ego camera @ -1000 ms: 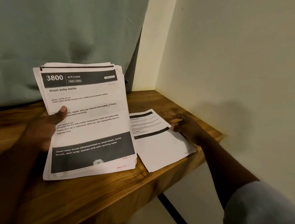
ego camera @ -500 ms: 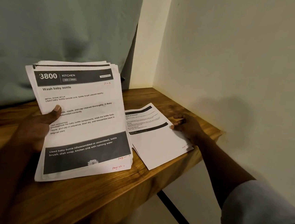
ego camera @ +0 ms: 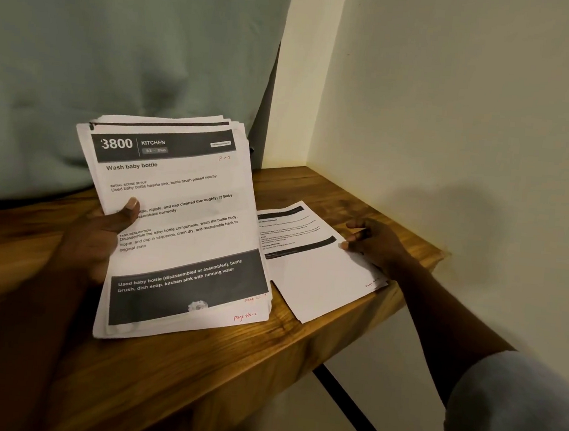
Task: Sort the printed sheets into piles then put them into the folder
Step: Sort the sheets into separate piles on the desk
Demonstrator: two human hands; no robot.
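Thumb of the left grip [ego camera: 102, 237] lies across the front page of the stack of printed sheets [ego camera: 185, 227]. The other fingers are hidden behind the paper, so this grip is closed round the stack's left long edge. The stack stands tilted, its foot on the bench [ego camera: 193, 372] not far from the front edge and its head leaning back toward the green cloth [ego camera: 117, 63]. Its long axis runs from the front of the bench toward the back. The top page is headed "Wash baby bottle" and carries a red "P-1".

Just beside the stack's lower right corner, and partly behind it, a single sheet [ego camera: 308, 276] lies flat at the right end of the bench. It is turned a little, and its near corners reach the front edge. The right grip [ego camera: 377, 244] rests on that sheet's right edge with its fingers fairly straight, touching the paper and holding nothing.

The started pile lies to the right of the stack, and the stack's free long edge faces that way too. The right grip is therefore the nearer one, and is probably the one to peel off the next page and carry it the short way across. No folder is in view.
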